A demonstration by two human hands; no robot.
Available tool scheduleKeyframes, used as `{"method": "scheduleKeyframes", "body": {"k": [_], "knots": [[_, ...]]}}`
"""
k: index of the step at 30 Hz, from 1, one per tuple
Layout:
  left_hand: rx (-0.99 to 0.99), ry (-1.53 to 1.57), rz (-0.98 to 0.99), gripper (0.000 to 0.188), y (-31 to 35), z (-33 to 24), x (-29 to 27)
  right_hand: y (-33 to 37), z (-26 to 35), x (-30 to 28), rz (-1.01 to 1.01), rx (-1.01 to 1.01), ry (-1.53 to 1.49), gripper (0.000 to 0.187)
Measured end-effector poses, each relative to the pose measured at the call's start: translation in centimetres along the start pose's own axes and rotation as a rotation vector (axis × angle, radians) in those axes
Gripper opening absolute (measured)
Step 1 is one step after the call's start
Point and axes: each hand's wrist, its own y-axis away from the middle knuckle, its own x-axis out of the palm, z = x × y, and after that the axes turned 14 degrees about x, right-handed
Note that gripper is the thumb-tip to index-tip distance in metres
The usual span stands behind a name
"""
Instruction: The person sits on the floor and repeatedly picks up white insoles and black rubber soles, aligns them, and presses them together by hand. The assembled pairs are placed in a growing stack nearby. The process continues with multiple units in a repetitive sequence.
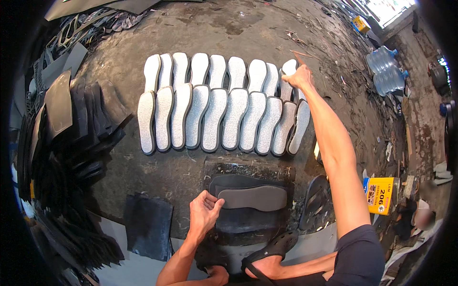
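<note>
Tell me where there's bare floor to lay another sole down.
Bare floor lies beyond the far row of white soles, and a strip between the near row and the dark mat. The left is crowded with black stacks; the right hand fills the rows' right end.

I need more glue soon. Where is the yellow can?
Head view, lower right: the yellow can stands on the floor beside the outstretched right arm, right of a dark sole.
</note>
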Motion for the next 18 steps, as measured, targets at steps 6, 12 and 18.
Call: {"method": "scheduleKeyframes", "body": {"k": [6, 12, 18], "knots": [[0.042, -0.033, -0.032, 0.024, 0.2, -0.3, 0.2, 1.4, -1.6, -4.6, -0.448, -0.440, 0.202, 0.075], [0.102, -0.022, -0.077, 0.023, 0.7, -0.3, 1.1, -0.2, -4.6, -8.3, -0.543, -0.261, -0.180, 0.066], [0.278, -0.055, -0.281, 0.012, 0.3, 0.7, 3.3, 9.4, -12.8, -6.4, 0.354, -0.245, -1.171, 0.062]]}}
